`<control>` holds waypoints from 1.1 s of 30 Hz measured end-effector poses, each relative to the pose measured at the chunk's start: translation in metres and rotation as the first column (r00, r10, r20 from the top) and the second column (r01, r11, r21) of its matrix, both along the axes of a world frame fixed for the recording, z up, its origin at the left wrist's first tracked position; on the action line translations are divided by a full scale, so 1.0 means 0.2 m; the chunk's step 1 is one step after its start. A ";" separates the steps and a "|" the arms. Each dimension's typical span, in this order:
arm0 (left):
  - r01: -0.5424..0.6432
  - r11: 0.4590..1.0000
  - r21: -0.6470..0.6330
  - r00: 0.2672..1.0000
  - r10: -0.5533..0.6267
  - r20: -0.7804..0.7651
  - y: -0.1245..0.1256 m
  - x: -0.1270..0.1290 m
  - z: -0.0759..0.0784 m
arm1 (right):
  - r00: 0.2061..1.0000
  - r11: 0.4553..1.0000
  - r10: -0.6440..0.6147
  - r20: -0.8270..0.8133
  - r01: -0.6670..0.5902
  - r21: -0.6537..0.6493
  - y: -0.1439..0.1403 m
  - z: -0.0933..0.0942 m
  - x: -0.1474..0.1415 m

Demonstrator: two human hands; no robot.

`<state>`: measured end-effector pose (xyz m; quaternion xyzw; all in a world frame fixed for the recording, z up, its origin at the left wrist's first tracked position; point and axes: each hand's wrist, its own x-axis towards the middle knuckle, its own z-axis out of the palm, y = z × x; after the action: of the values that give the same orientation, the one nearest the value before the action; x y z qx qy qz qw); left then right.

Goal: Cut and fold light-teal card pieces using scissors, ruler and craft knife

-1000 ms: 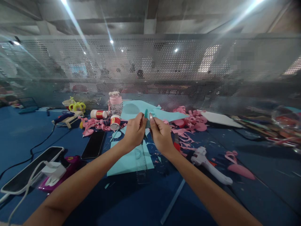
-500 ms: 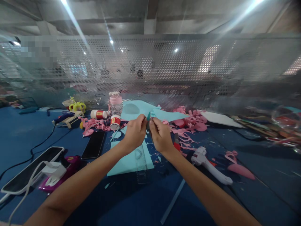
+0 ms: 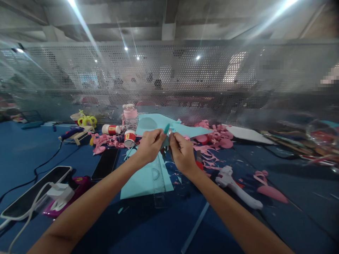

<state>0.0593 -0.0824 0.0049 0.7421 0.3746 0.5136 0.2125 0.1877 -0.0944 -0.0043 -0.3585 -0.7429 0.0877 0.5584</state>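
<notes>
My left hand (image 3: 149, 146) and my right hand (image 3: 182, 153) are raised close together over the middle of the table, fingertips almost meeting. Between them is a small curved teal piece (image 3: 166, 128), thin like craft foam or paper. Thumb and fingers of each hand are pinched on it; its lower part is partly hidden by the fingers. Under my hands lies a light blue sheet (image 3: 139, 181) with a clear plastic ruler (image 3: 159, 190) across its right part. A larger blue sheet (image 3: 156, 121) lies behind my fingers.
Pink offcuts (image 3: 222, 135) are heaped behind my right hand. A white glue gun (image 3: 238, 190) lies at right. To the left are a black phone (image 3: 106, 164), a purple power strip with a plug (image 3: 62, 194) and a pink-topped bottle (image 3: 130, 114). A perforated metal screen (image 3: 180, 77) stands behind.
The teal piece has turned in my fingers and shows more of its face between them. My hands stay in nearly the same place.
</notes>
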 end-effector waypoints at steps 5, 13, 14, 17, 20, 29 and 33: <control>-0.039 0.997 0.063 0.994 0.045 -0.100 -0.02 0.01 0.02 | 1.000 0.999 0.022 -0.002 -0.022 -0.034 0.00 0.00 0.00; -0.136 0.970 0.201 0.964 0.176 -0.197 -0.02 0.01 0.05 | 0.987 0.987 0.064 -0.146 -0.084 -0.137 0.01 -0.01 0.00; -0.125 0.971 0.205 0.966 0.167 -0.199 -0.01 0.00 0.04 | 0.985 0.985 0.070 -0.155 -0.092 -0.145 0.01 -0.01 0.00; -0.077 0.982 0.172 0.979 0.107 -0.175 -0.01 0.00 0.03 | 0.987 0.987 0.058 -0.152 -0.080 -0.143 0.02 -0.01 0.00; -0.003 0.996 0.094 0.988 0.017 -0.153 -0.01 0.00 0.02 | 0.991 0.988 0.043 -0.125 -0.061 -0.145 0.02 -0.01 0.00; -0.108 0.968 0.227 0.966 0.156 -0.207 -0.01 0.00 0.04 | 0.995 0.988 0.042 -0.090 -0.055 -0.148 -0.01 0.04 0.01; -0.133 0.972 0.192 0.963 0.172 -0.207 -0.01 0.01 0.03 | 0.985 0.979 0.087 -0.149 -0.113 -0.173 0.01 0.01 0.00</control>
<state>0.0606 -0.0853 0.0115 0.7796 0.4052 0.4734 0.0622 0.1885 -0.0914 -0.0019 -0.3626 -0.7080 0.2077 0.5693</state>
